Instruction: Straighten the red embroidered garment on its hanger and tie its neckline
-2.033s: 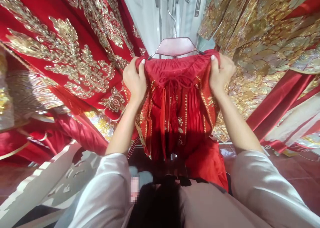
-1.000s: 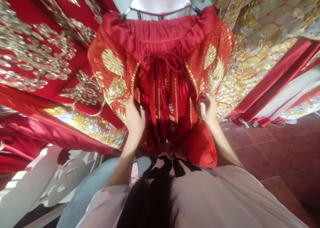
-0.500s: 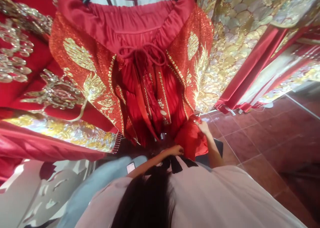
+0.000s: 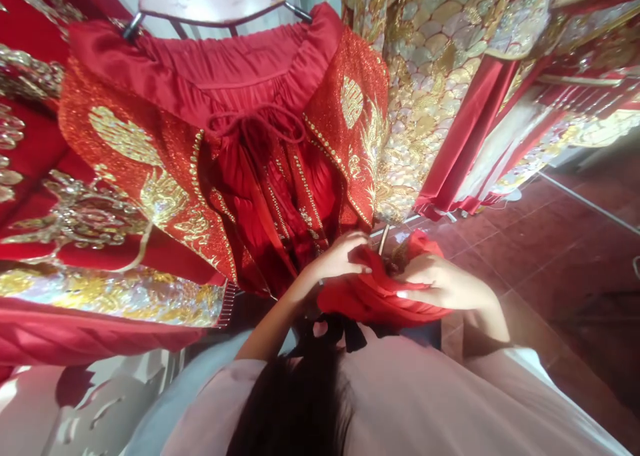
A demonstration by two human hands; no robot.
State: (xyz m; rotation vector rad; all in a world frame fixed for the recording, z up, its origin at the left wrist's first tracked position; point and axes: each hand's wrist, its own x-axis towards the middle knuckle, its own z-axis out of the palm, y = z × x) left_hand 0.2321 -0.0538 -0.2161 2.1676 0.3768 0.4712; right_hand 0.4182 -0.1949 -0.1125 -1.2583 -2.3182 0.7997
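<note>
A red skirt [image 4: 240,196] with glittering panels, gold embroidery and a tied cord hangs by its gathered waistband in front of me. Low on its right side, bright red cloth [image 4: 370,303] is bunched between my two hands. My left hand [image 4: 345,256] has its fingers and thumb closed at the cloth's near-left edge. Opposite it, my right hand [image 4: 437,283] pinches a fold between thumb and fingers, palm turned inward. Whether this cloth is sewn to the skirt I cannot tell. The skirt's lower end is partly hidden behind my hands.
A clip hanger [image 4: 213,23] grips the waistband. Gold sequined fabric [image 4: 440,49] hangs at the right, beside long red garments [image 4: 465,136]. Jewelled red garments [image 4: 95,209] crowd the left. White furniture [image 4: 100,409] stands lower left; reddish floor tiles [image 4: 540,249] stretch to the right.
My left hand has risen from my lap to the red cloth. My right hand has come closer, and the cloth is now lifted and gathered between both. The view has shifted right.
</note>
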